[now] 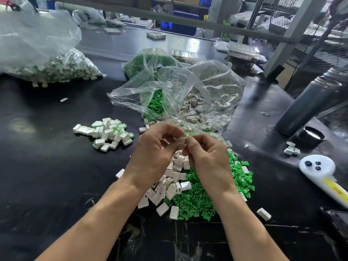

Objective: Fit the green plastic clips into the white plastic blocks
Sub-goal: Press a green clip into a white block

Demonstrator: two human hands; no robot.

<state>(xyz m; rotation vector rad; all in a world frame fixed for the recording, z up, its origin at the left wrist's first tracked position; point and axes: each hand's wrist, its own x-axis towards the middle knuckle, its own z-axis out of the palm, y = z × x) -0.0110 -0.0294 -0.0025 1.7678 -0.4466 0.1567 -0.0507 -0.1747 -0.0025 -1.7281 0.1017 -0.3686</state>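
Note:
Both hands meet above the middle of the black table. My left hand (154, 153) and my right hand (205, 157) pinch one white plastic block (180, 140) between their fingertips; whether a clip sits in it is hidden by the fingers. Under the hands lies a loose heap of white blocks (169, 187), and to its right a heap of green clips (199, 200). A pile of blocks with green clips fitted (107, 132) lies to the left.
An open clear bag (180, 95) of green clips and white blocks stands behind the hands. A big bag of fitted blocks (56, 66) sits far left. A grey flask (308, 104), its black cap (311, 137) and a white handled controller (320, 172) lie on the right.

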